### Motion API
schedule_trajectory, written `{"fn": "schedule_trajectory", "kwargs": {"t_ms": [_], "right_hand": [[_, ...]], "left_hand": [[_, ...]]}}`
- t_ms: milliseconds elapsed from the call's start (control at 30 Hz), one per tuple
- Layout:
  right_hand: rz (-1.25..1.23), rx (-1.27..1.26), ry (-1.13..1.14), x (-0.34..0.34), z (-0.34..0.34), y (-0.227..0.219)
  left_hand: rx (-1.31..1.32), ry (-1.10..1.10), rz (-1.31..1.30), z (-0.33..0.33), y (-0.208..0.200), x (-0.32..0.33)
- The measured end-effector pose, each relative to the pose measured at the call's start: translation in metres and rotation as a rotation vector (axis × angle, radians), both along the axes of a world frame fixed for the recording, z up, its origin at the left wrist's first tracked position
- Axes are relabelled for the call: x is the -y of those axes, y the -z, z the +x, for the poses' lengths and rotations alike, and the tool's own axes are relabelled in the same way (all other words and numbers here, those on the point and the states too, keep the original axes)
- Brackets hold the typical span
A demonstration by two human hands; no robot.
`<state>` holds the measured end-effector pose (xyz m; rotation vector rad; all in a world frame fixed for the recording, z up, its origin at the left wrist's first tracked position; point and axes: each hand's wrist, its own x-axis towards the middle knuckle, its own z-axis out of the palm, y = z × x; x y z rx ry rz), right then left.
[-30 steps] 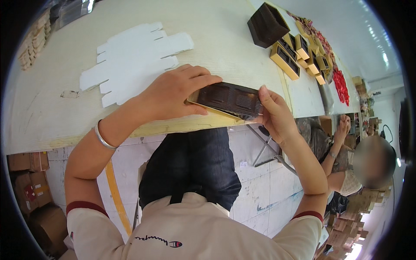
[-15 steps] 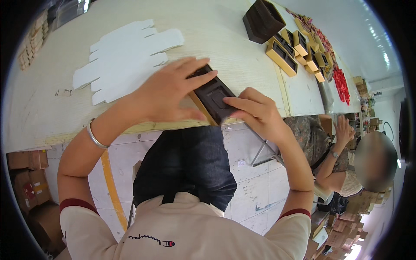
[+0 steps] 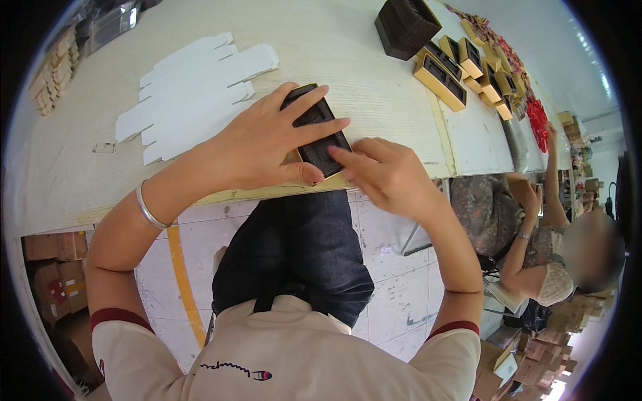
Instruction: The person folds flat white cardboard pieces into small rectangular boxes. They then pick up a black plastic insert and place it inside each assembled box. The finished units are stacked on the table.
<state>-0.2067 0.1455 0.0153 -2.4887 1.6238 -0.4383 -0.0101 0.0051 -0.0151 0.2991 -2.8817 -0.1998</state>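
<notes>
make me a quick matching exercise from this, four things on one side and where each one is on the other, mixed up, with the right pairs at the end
Things
1. white die-cut cardboard
2. stack of dark plastic trays
3. silver bangle
4. single dark plastic tray

Places
A. around the left forearm
B. under the fingers of the left hand
C. beside the gold boxes
D. lying flat on the table, beyond the left forearm

Right pairs: 1-D, 2-C, 3-A, 4-B
</notes>
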Motion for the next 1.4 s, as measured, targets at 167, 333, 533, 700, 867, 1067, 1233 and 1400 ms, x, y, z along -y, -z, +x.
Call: {"fn": "schedule_trajectory", "kwargs": {"t_ms": [167,333,533,700,867,1067,1233,1400], "right_hand": [[-0.278,-0.075,0.235,-0.016,0.040,0.036],[-0.391,0.081,0.285,-0.013,0.033,0.051],[-0.411,0.250,0.644,-0.041,-0.073,0.032],[-0.450,-0.200,0.736,-0.012,-0.221,0.006],[-0.626,-0.071,0.625,0.021,-0.180,0.016],[-0.576,0.187,0.574,0.001,-0.097,0.037],[-0.540,0.224,0.444,-0.015,-0.051,0.032],[-0.669,0.149,0.166,-0.024,0.005,0.017]], "left_hand": [[0.033,0.007,-0.081,0.002,-0.008,-0.008],[-0.045,0.034,0.074,0.011,-0.012,-0.003],[0.068,-0.560,-0.002,0.111,-0.039,0.013],[-0.003,-0.526,0.105,0.136,-0.024,0.017],[-0.160,-0.472,-0.042,0.146,-0.010,0.022],[-0.329,-0.463,-0.045,0.156,-0.001,0.018],[-0.422,-0.466,0.185,0.158,-0.018,0.017],[-0.532,-0.091,-0.489,0.124,-0.054,-0.019]]}}
